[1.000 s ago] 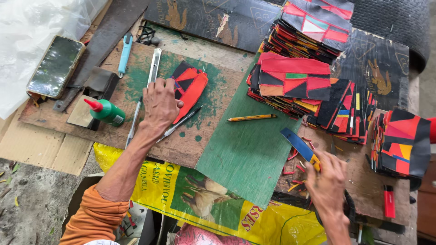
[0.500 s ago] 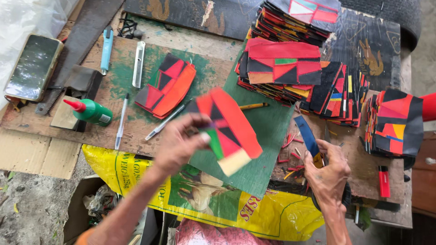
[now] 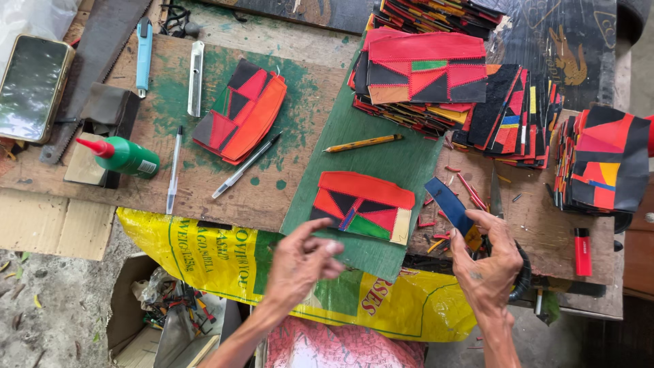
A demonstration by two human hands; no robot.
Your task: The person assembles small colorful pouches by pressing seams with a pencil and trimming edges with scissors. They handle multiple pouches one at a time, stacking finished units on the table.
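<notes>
A flat patchwork pouch of red, black, green and cream panels (image 3: 363,208) lies on the dark green cutting mat (image 3: 381,153), near the mat's lower edge and just above the left hand (image 3: 302,261). That hand hovers with fingers loosely spread and grips nothing; it is blurred, so whether its fingertips touch the mat cannot be told. The right hand (image 3: 489,262) is closed around a blue-handled utility knife (image 3: 450,206), the blue body angled up toward the pouch's right edge. The step in hand looks like trimming: the pouch is laid square and the knife is ready. The next move probably calls for the left hand to press the pouch flat while the knife meets an edge. To the left, a second curved patchwork piece (image 3: 240,112) lies on the worn wooden board (image 3: 170,170), and 1 yellow pencil (image 3: 362,143) rests on the mat above the pouch.
</notes>
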